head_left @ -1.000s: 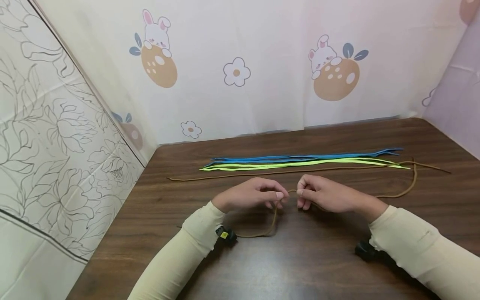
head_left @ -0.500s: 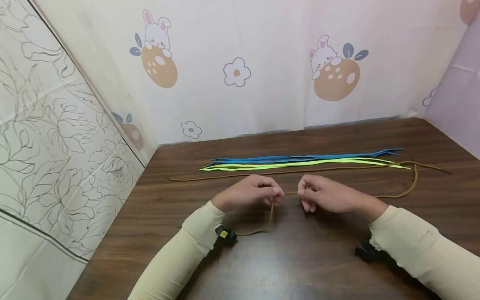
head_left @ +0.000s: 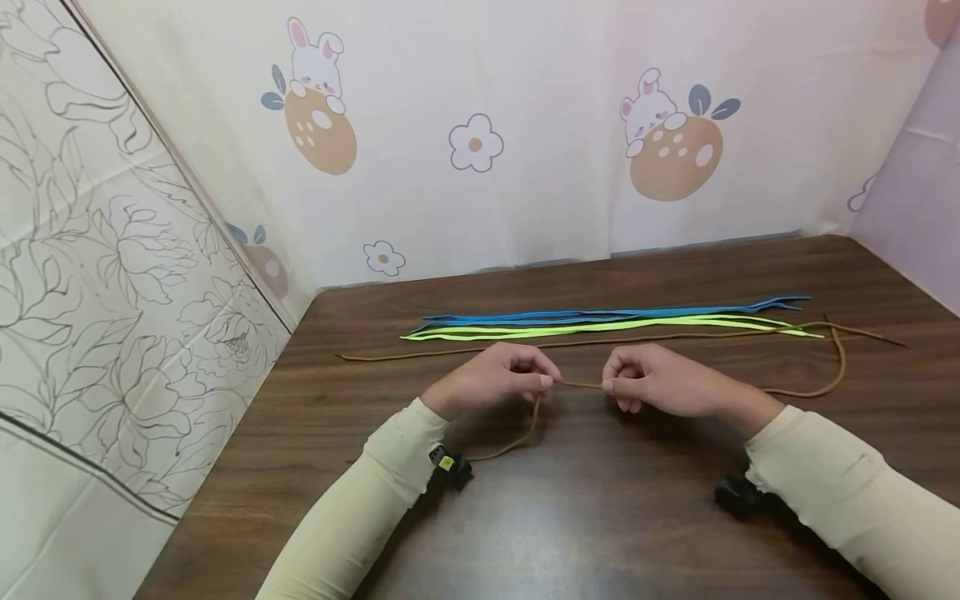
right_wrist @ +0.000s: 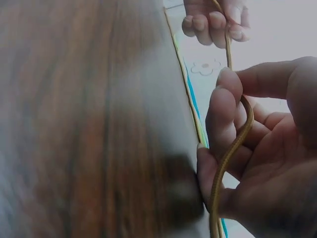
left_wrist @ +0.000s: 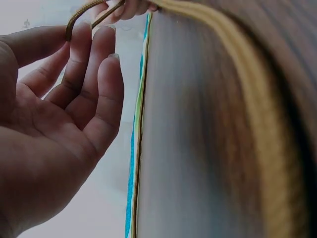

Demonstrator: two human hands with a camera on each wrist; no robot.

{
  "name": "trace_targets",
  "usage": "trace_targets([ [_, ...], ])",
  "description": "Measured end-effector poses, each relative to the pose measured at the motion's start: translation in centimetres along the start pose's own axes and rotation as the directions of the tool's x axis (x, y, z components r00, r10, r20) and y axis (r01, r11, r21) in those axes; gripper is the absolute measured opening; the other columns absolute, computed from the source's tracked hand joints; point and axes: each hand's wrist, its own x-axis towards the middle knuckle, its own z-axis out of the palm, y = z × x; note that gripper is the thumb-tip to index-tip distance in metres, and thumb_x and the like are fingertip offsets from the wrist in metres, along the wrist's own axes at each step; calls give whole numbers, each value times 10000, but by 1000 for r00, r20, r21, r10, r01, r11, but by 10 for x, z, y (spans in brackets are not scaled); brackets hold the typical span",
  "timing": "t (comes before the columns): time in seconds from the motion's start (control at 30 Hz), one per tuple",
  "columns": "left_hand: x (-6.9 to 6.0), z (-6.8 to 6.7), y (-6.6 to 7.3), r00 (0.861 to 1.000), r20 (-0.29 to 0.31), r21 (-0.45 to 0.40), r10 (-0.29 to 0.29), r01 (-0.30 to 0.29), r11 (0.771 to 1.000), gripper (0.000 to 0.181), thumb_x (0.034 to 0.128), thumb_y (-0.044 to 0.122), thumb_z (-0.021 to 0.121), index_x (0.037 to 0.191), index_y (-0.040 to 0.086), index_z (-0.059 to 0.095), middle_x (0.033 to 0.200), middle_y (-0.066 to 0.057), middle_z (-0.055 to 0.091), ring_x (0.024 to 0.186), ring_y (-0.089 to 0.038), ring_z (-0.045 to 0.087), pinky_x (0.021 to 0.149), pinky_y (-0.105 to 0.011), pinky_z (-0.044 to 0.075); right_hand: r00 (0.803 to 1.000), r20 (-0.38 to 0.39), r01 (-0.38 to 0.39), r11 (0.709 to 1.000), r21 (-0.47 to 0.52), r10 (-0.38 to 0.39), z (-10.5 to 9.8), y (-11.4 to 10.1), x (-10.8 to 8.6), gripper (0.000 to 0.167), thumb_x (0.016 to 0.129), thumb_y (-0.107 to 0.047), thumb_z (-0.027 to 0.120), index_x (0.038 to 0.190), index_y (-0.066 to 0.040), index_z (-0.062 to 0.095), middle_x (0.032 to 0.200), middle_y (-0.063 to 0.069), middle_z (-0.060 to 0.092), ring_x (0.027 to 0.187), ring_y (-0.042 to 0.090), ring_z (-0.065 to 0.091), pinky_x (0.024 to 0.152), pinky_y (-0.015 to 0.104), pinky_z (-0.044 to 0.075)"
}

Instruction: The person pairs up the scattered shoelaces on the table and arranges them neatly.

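Observation:
A brown cord runs nearly straight between the two hands, just above the table. My left hand pinches it between thumb and forefinger, the other fingers loosely bent, as the left wrist view shows. From there the cord droops to the table beside the left wrist. My right hand pinches the same cord between thumb and fingertip; in the right wrist view the cord passes down across the palm. Beyond the right hand it lies on the table in a curve toward the back right.
Behind the hands, a second brown cord lies lengthwise on the wooden table. Yellow-green laces and blue laces lie farther back, side by side. A patterned cloth wall stands along the table's back edge.
The hands have drawn apart, the left hand moving left and the right slightly right. The cord between them has gone from slack and arched to nearly straight.

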Motion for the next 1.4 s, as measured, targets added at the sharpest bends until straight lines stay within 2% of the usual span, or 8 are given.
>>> trace_targets([
  [0.17,-1,-5,-2,999,-20,-8,-26,25,1000,174,997,216,647,1128,115,702,918,-85,717,867,-233,655,840,-416,548,1000,0,12,1000,20,-12,-4,7,1,217,1022,-203,601,1010,13,596,788,98,628,725,240,620,652,346,545],
  [0.3,-1,-7,-3,999,-23,11,-37,37,999,171,997,188,635,1137,112,698,926,-88,710,852,-232,659,828,-413,548,1000,-9,12,1000,23,-11,-7,9,1,219,1021,-196,601,1017,23,596,793,100,640,729,237,631,660,347,551],
  [0.53,-2,-12,-7,996,-64,29,-54,56,998,185,984,166,635,1137,93,708,956,-143,703,852,-263,678,797,-356,559,1000,-25,12,999,39,-11,-12,14,2,221,1027,-187,586,1036,33,586,819,116,641,745,245,633,673,352,553],
  [0.73,-4,-16,-13,993,-102,-3,-58,58,998,203,988,208,652,1123,67,708,1034,-223,655,859,-264,673,801,-398,562,999,-36,18,998,53,-16,-12,17,2,222,1024,-181,591,1031,40,587,815,122,639,739,238,634,671,352,557],
  [0.97,-6,-20,-16,986,-140,-54,-90,83,995,266,982,216,666,1129,-4,697,1053,-233,652,883,-262,669,842,-452,552,999,-54,-2,999,51,4,-14,18,1,237,1029,-191,588,1036,46,583,817,121,640,747,234,640,680,352,562],
  [1.17,-6,-22,-16,983,-154,-81,-99,87,993,264,979,228,672,1114,3,698,1081,-236,644,898,-264,675,856,-446,547,998,-59,-8,998,58,11,-15,18,0,238,1029,-191,588,1043,46,582,824,125,640,758,243,647,688,354,566],
  [1.4,-6,-25,-17,980,-171,-96,-98,82,992,272,987,204,657,1095,-46,661,1087,-236,629,907,-263,673,833,-395,546,997,-72,-32,998,63,36,-17,17,0,233,1023,-196,598,1044,36,590,820,124,643,757,243,648,679,353,565],
])
